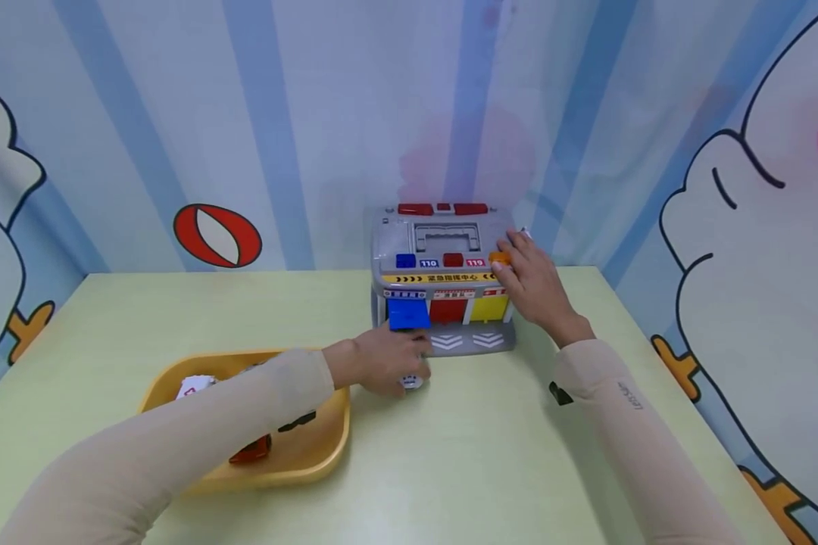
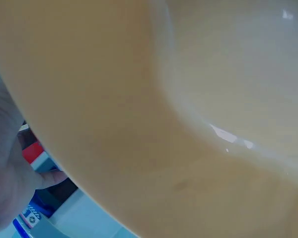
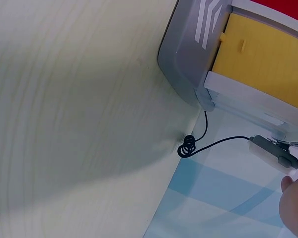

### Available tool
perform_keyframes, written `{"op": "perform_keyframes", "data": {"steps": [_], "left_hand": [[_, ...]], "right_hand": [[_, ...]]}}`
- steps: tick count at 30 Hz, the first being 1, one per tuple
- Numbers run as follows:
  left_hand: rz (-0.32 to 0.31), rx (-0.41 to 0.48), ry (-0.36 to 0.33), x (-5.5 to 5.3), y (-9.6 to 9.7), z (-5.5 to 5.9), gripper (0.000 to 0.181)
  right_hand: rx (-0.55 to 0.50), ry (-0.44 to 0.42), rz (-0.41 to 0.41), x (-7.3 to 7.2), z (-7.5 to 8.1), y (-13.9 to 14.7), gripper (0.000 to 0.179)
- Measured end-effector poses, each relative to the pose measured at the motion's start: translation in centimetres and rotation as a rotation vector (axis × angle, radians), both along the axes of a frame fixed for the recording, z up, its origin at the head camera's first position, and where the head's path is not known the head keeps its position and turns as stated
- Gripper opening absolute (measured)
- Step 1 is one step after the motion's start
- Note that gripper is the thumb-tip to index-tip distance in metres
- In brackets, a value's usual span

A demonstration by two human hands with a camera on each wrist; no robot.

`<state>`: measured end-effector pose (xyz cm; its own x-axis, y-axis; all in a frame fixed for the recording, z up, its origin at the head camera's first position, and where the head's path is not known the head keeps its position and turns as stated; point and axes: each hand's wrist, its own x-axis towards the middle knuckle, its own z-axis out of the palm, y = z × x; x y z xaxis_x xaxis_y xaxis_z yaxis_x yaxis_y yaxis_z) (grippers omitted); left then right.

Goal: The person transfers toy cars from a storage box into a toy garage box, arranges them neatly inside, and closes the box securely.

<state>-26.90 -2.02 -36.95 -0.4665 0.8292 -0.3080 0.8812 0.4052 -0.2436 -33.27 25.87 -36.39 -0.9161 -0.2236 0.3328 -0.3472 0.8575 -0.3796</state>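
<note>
A grey toy emergency station point(image 1: 393, 231) stands at the back of the table, with blue, red and yellow garage doors. Its blue door point(image 1: 409, 313) is swung up. Just in front of that doorway my left hand point(image 1: 390, 362) holds a small toy car point(image 1: 411, 382), mostly covered by the fingers; only a whitish end shows. My right hand point(image 1: 535, 284) rests on the station's upper right corner, thumb beside the orange button point(image 1: 500, 258). The yellow door point(image 3: 265, 57) is down in the right wrist view, where part of my right hand shows at the edge.
A yellow tray point(image 1: 344, 435) stands at the front left under my left forearm, holding a red toy car point(image 1: 252, 450) and a white item point(image 1: 195, 384). A dark handset point(image 3: 273, 151) hangs on a coiled cord point(image 3: 187, 147) at the station's right side. A striped curtain point(image 1: 341, 136) closes off the back.
</note>
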Motion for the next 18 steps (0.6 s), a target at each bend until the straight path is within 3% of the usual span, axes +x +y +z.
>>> {"op": "perform_keyframes", "data": {"steps": [8,18], "left_hand": [[-0.018,-0.035,0.043,-1.1,0.0,-0.2,0.047],[-0.054,-0.064,0.173,-1.5,-0.5,-0.6,0.051]], "right_hand": [[0.01,0.001,0.012,0.0,0.0,0.1,0.065],[0.012,-0.002,0.001,0.1,0.0,-0.1,0.067]]}}
